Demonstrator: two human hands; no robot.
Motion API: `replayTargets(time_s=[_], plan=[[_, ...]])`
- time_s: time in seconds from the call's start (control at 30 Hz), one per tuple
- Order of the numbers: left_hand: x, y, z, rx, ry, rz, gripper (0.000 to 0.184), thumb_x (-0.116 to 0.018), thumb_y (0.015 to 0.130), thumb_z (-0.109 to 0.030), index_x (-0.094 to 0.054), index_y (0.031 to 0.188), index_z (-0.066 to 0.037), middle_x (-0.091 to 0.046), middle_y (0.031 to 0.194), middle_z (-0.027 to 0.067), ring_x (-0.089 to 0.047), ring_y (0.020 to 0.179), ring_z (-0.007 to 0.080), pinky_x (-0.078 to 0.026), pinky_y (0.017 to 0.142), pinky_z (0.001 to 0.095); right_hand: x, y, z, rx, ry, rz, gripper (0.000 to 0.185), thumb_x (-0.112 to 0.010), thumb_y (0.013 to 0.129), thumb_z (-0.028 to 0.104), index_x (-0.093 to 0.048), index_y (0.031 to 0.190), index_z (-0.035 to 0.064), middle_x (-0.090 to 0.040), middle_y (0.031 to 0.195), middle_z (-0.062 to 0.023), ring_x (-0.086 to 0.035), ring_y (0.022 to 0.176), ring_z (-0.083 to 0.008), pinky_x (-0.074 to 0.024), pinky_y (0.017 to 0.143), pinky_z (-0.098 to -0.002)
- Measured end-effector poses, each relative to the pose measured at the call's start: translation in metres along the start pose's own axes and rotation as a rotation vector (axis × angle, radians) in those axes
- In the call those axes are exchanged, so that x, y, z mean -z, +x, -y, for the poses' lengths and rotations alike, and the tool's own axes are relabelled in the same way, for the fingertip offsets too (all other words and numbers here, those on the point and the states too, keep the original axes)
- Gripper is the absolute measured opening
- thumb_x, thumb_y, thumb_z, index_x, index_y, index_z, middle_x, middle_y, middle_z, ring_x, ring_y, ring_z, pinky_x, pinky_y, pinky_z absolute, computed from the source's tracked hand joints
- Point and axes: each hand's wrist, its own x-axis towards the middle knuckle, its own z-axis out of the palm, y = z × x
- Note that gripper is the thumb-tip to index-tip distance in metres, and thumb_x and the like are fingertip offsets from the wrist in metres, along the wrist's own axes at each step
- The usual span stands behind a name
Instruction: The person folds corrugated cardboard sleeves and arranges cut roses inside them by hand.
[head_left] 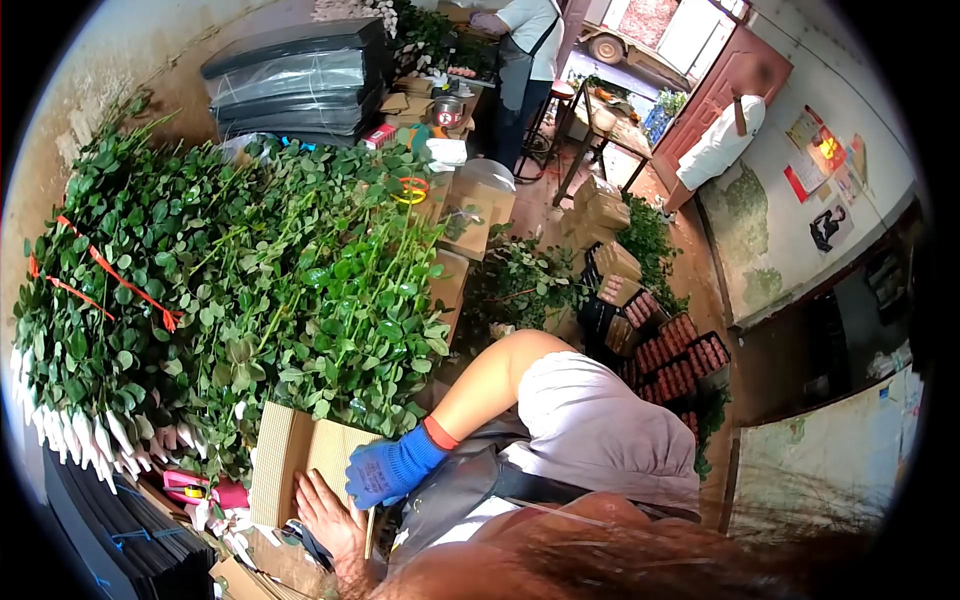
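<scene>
Corrugated cardboard [280, 468], creased into two panels, lies close before the person, at the near edge of a broad heap of leafy green stems [300, 310]. The bare left hand [335, 522] rests on it with fingers outstretched, while the blue-gloved right hand [385, 472] is beside it at the cardboard's right-hand part, its fingers curled, though whether they grip the sheet I cannot tell. Left of the cardboard sits a pink item [205, 492], with a stack of dark sheets [110, 535] beyond, below a row of white-wrapped ends [75, 435].
</scene>
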Motion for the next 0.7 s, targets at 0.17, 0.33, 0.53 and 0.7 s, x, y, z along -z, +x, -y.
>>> replayTargets(time_s=[0.17,0.33,0.53,0.7], plan=[[-0.011,-0.003,0.002,-0.022,0.005,-0.089,0.075,-0.039,0.101,-0.05,-0.029,0.157,-0.001,-0.031,0.16,0.0231,-0.033,0.143,0.044,-0.025,0.116,0.0568,-0.002,0.001,0.0,0.002,-0.007,0.013,0.029,-0.07,0.078,0.039,-0.069,0.096,0.0164,-0.065,0.093,-0.0044,-0.065,0.089,-0.0272,-0.0516,0.073,-0.0454],[-0.002,-0.001,0.001,-0.051,0.027,-0.056,0.074,-0.041,0.101,-0.047,-0.029,0.157,-0.001,-0.031,0.16,0.0235,-0.033,0.142,0.0437,-0.025,0.117,0.0563,-0.005,-0.002,0.0,0.004,-0.023,-0.031,0.028,-0.069,0.077,0.039,-0.068,0.096,0.0179,-0.064,0.093,-0.0044,-0.065,0.087,-0.0268,-0.0506,0.071,-0.0451],[-0.006,-0.002,0.001,-0.011,0.018,-0.047,0.074,-0.042,0.101,-0.048,-0.029,0.157,-0.001,-0.03,0.16,0.0231,-0.033,0.143,0.0435,-0.025,0.118,0.0562,-0.006,-0.002,0.0,0.012,-0.028,-0.058,0.027,-0.069,0.077,0.039,-0.068,0.095,0.0186,-0.064,0.094,-0.0042,-0.064,0.088,-0.027,-0.0495,0.072,-0.0456],[-0.004,-0.002,0.002,-0.029,0.021,-0.046,0.074,-0.042,0.101,-0.048,-0.029,0.157,-0.001,-0.03,0.161,0.0227,-0.033,0.143,0.0433,-0.024,0.118,0.0559,-0.014,-0.002,-0.001,0.01,-0.033,-0.092,0.028,-0.068,0.078,0.041,-0.068,0.096,0.0192,-0.064,0.094,-0.0039,-0.063,0.088,-0.0267,-0.0484,0.073,-0.0456]])
